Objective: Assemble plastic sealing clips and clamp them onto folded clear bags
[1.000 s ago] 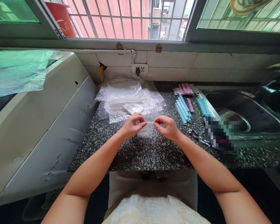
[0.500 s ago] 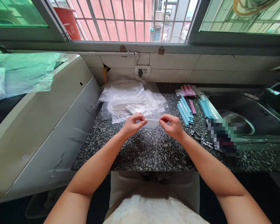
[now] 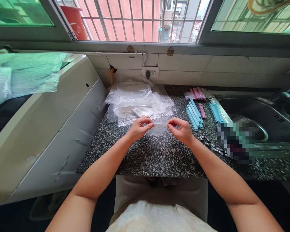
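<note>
My left hand (image 3: 139,127) and my right hand (image 3: 181,129) each pinch one top corner of a small clear plastic zip bag (image 3: 159,128), holding it stretched between them just above the speckled granite counter (image 3: 157,154). Both hands have their fingers curled into a pinch. Just behind the hands lies a loose pile of clear plastic bags (image 3: 139,103).
Blue clip sticks (image 3: 194,114) and pink clip sticks (image 3: 197,93) lie on the counter to the right, more blue ones (image 3: 215,112) at the steel sink (image 3: 256,119). A blurred-out object (image 3: 235,141) sits at the sink's front. A white appliance (image 3: 48,122) stands left. A wall socket (image 3: 150,72) is behind.
The bag's top edge has been drawn out straight between the two pinches, and the hands sit a little farther apart. The view has shifted slightly.
</note>
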Demonstrator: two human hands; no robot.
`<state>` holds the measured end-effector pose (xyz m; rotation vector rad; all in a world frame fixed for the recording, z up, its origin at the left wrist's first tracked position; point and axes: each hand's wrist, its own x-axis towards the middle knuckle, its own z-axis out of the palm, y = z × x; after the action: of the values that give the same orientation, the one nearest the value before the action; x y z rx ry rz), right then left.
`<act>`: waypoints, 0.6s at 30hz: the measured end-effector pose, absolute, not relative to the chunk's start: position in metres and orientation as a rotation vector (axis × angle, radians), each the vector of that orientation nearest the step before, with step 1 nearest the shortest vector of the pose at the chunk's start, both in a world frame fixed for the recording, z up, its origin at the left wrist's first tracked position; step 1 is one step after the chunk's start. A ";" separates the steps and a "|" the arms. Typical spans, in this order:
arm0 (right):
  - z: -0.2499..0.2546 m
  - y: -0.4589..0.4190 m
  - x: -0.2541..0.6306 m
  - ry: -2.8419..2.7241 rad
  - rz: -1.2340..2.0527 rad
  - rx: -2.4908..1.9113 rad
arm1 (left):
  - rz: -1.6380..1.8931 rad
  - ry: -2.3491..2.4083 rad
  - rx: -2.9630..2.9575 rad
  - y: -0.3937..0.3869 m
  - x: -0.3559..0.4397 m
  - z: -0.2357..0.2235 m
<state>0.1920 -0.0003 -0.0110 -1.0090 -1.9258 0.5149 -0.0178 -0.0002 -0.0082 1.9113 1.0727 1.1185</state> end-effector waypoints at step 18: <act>-0.004 0.001 0.196 -1.698 0.693 -1.045 | 1.041 1.052 1.971 0.002 -0.016 -0.013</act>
<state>0.1962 0.0009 -0.0041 -1.0446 -1.6981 0.6930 -0.0158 0.0020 -0.0134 1.9708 1.0516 1.0405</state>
